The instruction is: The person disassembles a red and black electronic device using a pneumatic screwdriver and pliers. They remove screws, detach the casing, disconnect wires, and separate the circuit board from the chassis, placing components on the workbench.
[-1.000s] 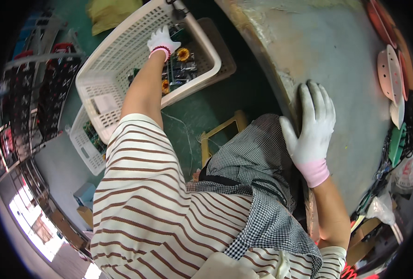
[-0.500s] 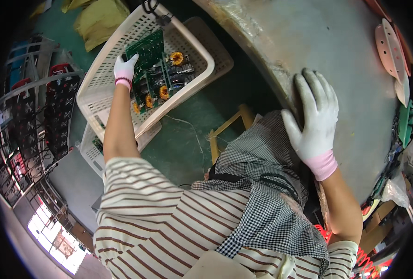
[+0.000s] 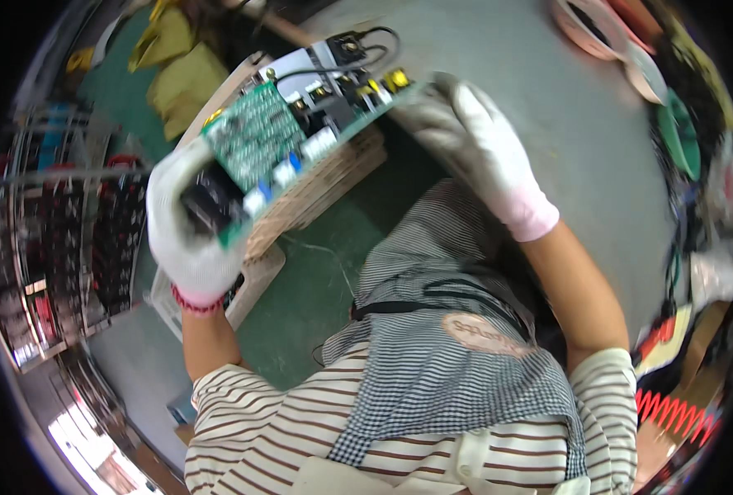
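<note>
A green circuit board (image 3: 325,148) is held up, tilted, over the white perforated basket (image 3: 333,190). It carries a smaller upright green board (image 3: 255,136), black, white and blue parts, and yellow-wound coils. My left hand (image 3: 193,231), in a white glove with a pink cuff, is closed around its lower left end, beside a black cylindrical part. My right hand (image 3: 486,148), gloved the same way, is at the board's upper right end. Its darkened fingertips are blurred, so whether they grip the board cannot be told. Black cables (image 3: 375,41) loop above the board.
The grey worktable (image 3: 598,140) spans the right, with pink perforated bowls (image 3: 589,29) and a green one (image 3: 680,136) along its far edge. Yellow bags (image 3: 189,87) lie at the upper left. Racks (image 3: 94,214) stand left. A red coiled hose (image 3: 676,412) hangs lower right.
My left hand has lifted a circuit board out of the basket and closer to me. My right hand has come off the tabletop and moved left to the board's end.
</note>
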A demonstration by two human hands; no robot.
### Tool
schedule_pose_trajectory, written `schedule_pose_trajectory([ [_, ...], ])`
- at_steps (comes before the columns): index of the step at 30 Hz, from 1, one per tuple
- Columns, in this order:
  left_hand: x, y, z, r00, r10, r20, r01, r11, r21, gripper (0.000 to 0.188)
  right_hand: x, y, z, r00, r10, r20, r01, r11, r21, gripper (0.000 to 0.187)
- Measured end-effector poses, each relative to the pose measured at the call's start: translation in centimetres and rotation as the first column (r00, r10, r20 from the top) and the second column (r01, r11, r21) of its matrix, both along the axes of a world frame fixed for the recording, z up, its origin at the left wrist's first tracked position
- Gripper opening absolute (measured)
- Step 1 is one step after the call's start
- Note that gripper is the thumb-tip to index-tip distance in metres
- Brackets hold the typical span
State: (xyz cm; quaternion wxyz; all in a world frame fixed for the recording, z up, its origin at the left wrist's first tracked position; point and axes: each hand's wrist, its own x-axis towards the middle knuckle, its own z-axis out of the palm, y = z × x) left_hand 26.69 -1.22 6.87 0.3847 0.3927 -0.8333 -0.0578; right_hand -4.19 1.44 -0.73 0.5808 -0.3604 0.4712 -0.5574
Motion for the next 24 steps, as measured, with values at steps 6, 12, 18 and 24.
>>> schedule_pose_trajectory([
  [6,-11.3,0.9,1.2,0.814,-0.578,0.055,0.577,0.797,-0.178,0.034,-7.9,7.6,2.8,0.458,0.221,0.861,0.006,0.968,-0.252,0.058],
  [12,-23.3,-1.4,-1.5,0.679,-0.682,0.273,0.732,0.6,-0.323,0.035,-13.6,16.6,2.5,0.596,-0.124,0.793,0.461,0.862,-0.212,0.035],
  [18,-31.7,-1.9,-7.2,0.592,-0.6,-0.539,0.805,0.403,0.435,0.07,-14.5,23.1,5.7,0.77,-0.626,0.122,0.629,0.777,0.019,0.076],
  [24,-38.9,-4.3,-7.6,0.552,-0.557,-0.62,0.816,0.208,0.539,0.07,-12.3,23.5,6.3,0.849,-0.526,-0.047,0.527,0.838,0.139,0.085],
])
